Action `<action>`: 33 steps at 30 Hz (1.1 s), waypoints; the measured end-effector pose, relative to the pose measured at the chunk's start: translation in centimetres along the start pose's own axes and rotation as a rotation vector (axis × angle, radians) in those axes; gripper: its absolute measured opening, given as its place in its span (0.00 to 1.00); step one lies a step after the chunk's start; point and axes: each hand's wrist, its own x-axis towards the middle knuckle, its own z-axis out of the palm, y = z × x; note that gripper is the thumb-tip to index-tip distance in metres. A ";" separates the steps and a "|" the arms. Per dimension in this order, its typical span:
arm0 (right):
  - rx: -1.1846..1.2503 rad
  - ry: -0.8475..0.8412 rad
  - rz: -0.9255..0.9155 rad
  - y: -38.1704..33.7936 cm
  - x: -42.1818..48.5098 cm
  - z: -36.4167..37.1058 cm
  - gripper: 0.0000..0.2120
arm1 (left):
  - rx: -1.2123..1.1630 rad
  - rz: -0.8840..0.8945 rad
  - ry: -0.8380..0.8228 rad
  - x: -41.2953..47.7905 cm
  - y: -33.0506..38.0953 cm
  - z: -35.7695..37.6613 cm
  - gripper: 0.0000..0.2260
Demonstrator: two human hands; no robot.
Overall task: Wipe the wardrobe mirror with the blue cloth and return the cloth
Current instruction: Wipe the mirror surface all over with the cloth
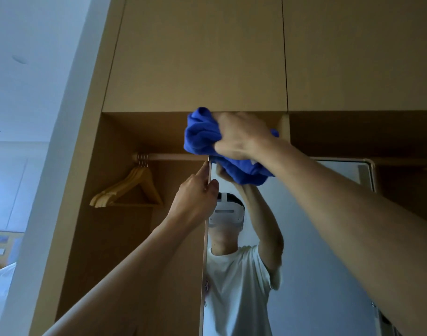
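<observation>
The wardrobe mirror (312, 238) stands tall in the open wooden wardrobe, its top edge just under the hanging rail. My right hand (239, 137) grips the bunched blue cloth (200, 134) and holds it against the mirror's top left corner. My left hand (195, 197) holds the mirror's left edge near the top, thumb on the glass side and fingers behind the frame. The glass reflects a person in a white T-shirt with both arms raised.
Several wooden hangers (127, 187) hang on the rail (168, 156) left of the mirror. Closed upper cabinet doors (195, 57) sit above the opening. A white wall (37, 93) runs along the left, with a bed corner (1, 275) low down.
</observation>
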 end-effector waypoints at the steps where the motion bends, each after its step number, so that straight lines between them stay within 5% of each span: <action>1: -0.011 0.002 -0.019 -0.7 0.3 0.2 0.11 | 0.010 -0.002 -0.007 0.0 0.0 0.1 0.26; 16: -0.078 -0.093 0.281 9.1 -4.6 -3.5 0.14 | -0.128 0.092 -0.048 -0.5 0.3 -0.3 0.16; 21: -0.006 -0.056 0.048 2.2 -1.5 -1.5 0.13 | -0.172 -0.020 -0.072 -0.1 -0.5 -0.8 0.22; 26: -0.149 -0.143 -0.194 -0.6 -0.2 -1.3 0.12 | -0.798 -0.289 -0.061 -1.0 -1.5 -1.0 0.17; 33: -0.495 0.005 -0.554 0.1 0.0 -1.4 0.23 | -0.998 -0.333 -0.035 0.0 -1.3 -2.5 0.37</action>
